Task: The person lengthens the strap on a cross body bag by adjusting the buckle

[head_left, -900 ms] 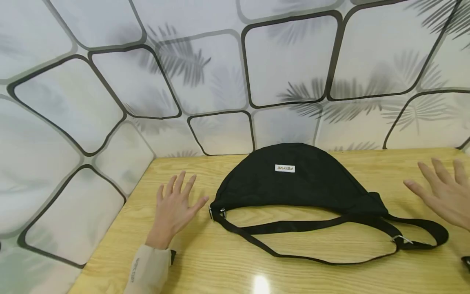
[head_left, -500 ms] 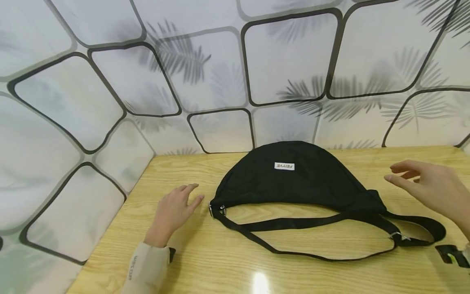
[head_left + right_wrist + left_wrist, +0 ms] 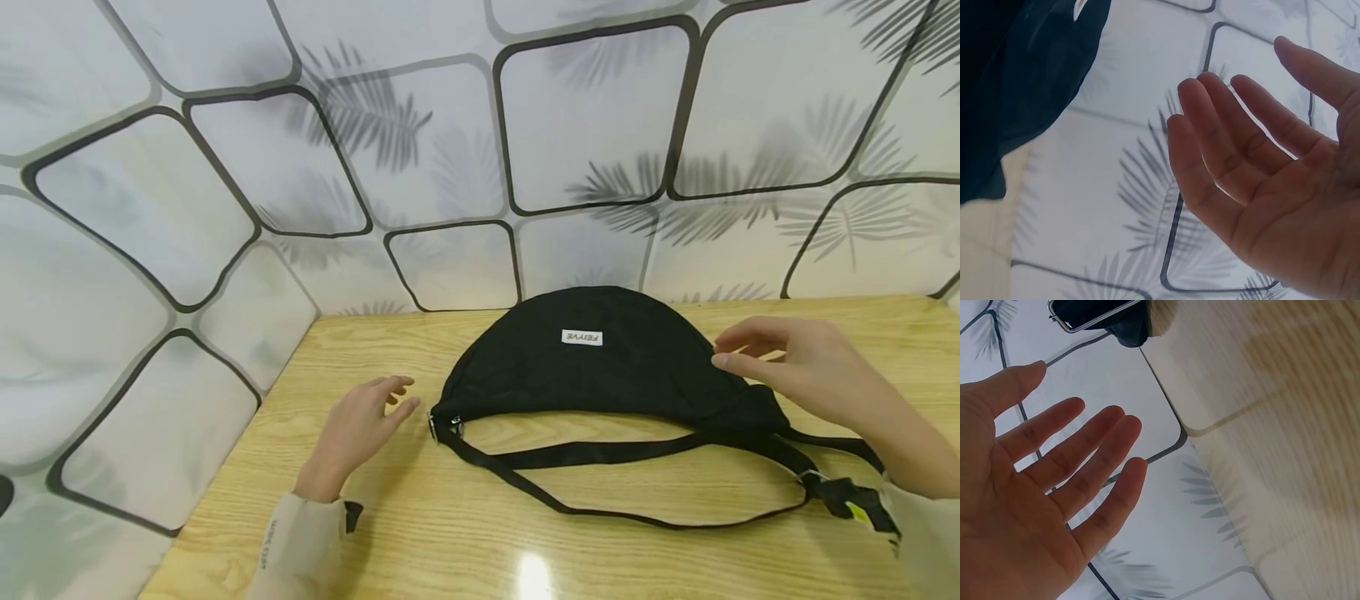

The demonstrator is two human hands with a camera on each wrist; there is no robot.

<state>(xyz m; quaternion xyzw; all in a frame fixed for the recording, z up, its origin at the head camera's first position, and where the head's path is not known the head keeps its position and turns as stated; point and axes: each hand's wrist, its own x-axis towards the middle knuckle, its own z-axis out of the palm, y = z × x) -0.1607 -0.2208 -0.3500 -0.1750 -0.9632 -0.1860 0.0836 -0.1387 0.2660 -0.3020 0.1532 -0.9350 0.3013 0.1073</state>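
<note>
A black waist bag (image 3: 592, 375) with a small white label (image 3: 582, 337) lies on the wooden table, its curved side toward the wall. Its black strap (image 3: 600, 454) loops out in front, with a metal buckle at the right. My left hand (image 3: 360, 429) hovers just left of the bag's left corner, holding nothing; in the left wrist view its fingers (image 3: 1094, 453) are spread and relaxed near a metal strap ring (image 3: 1100, 317). My right hand (image 3: 802, 362) is over the bag's right edge, fingertips overlapping it in the head view. The right wrist view shows a bare palm, fingers loosely bent.
The wooden table (image 3: 420, 542) meets a patterned wall covering (image 3: 592, 142) at the back and another stretch of it (image 3: 97, 350) at the left. Dark bands sit at both wrists; the right one (image 3: 855, 504) overlaps the strap's buckle end.
My right hand has moved left from beyond the bag to its right edge. Both hands' fingers have gone from spread to loosely bent. The bag has stayed in place.
</note>
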